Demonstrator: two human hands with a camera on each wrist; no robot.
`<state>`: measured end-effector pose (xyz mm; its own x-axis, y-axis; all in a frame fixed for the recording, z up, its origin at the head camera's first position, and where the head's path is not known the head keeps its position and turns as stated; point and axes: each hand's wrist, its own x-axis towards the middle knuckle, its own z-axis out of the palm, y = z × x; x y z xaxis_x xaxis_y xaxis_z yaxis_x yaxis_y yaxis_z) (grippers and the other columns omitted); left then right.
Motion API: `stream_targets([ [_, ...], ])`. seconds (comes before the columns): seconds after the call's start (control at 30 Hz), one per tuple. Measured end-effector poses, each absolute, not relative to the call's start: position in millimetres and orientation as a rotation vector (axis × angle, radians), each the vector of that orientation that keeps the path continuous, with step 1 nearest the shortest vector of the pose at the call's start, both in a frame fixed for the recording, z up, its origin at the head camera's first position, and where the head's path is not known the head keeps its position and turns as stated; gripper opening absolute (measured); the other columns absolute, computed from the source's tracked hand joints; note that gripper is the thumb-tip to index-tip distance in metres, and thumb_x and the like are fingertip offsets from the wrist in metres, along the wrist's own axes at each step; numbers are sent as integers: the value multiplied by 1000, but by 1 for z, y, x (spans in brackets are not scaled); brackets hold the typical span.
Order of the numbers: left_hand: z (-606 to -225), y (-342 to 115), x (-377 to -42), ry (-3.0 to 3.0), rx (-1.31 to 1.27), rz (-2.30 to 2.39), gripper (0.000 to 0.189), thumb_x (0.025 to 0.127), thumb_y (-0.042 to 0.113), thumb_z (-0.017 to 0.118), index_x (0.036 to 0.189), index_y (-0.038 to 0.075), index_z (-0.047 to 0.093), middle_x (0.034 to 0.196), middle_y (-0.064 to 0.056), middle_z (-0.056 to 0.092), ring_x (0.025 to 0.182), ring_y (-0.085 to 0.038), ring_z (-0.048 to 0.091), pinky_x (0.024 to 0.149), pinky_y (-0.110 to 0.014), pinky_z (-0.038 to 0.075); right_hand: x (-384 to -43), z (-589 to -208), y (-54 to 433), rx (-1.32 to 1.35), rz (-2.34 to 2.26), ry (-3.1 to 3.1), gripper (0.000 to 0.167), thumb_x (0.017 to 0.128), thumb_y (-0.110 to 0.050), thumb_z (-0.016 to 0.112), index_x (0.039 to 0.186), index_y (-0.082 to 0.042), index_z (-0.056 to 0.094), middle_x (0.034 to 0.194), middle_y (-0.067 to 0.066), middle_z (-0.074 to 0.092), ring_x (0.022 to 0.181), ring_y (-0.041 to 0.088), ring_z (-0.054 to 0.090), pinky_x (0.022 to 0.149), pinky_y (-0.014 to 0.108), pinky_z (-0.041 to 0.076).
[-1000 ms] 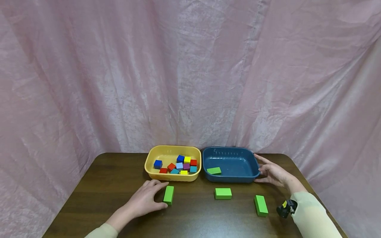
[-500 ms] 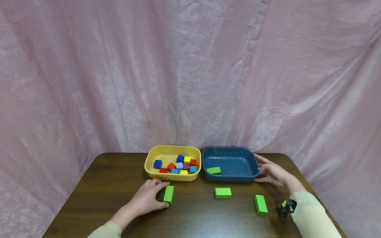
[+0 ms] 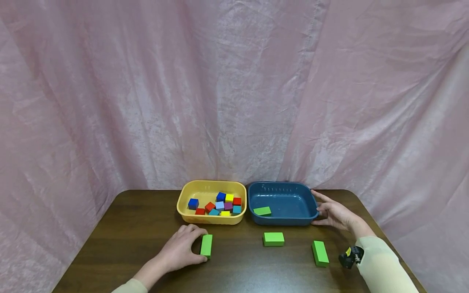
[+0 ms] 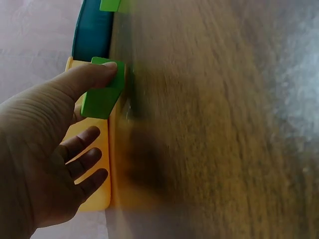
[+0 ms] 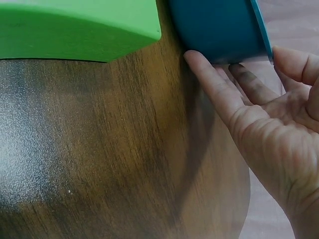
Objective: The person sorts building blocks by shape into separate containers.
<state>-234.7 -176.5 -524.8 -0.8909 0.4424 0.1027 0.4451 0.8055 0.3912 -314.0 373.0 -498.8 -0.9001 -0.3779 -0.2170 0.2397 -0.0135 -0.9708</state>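
Observation:
My left hand (image 3: 179,249) pinches a green rectangular block (image 3: 206,245) by its ends, in front of the yellow tray. In the left wrist view the thumb presses on this green block (image 4: 102,94) and the other fingers stay off it. Whether the block is off the table cannot be told. My right hand (image 3: 335,215) touches the right end of the blue tray (image 3: 283,221), its fingers spread along the wall. In the right wrist view, fingertips (image 5: 197,59) meet the outside of the blue tray (image 5: 219,30). One green block (image 3: 262,211) lies inside it.
Two more green blocks lie on the dark wooden table (image 3: 238,272): one block (image 3: 273,239) before the blue tray, another block (image 3: 320,253) farther right. The yellow tray (image 3: 211,219) holds several coloured cubes. A pink curtain (image 3: 220,89) hangs behind the table.
My left thumb and finger have closed on the green block, which has shifted slightly toward me. The right hand and the blue tray stay as they were.

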Motion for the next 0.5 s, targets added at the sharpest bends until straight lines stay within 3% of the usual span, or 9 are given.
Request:
stream_targets([
  [0.5,-504,-159,-220,-2836,-849,-669,65,72,51,90,127,26,65,118,11,58,111,-15,49,94,-45,50,-314,-499,373,-138,-1974,1845,78,102,2,35,166,-18,-5,162,37,4,127,36,56,102,66,44],
])
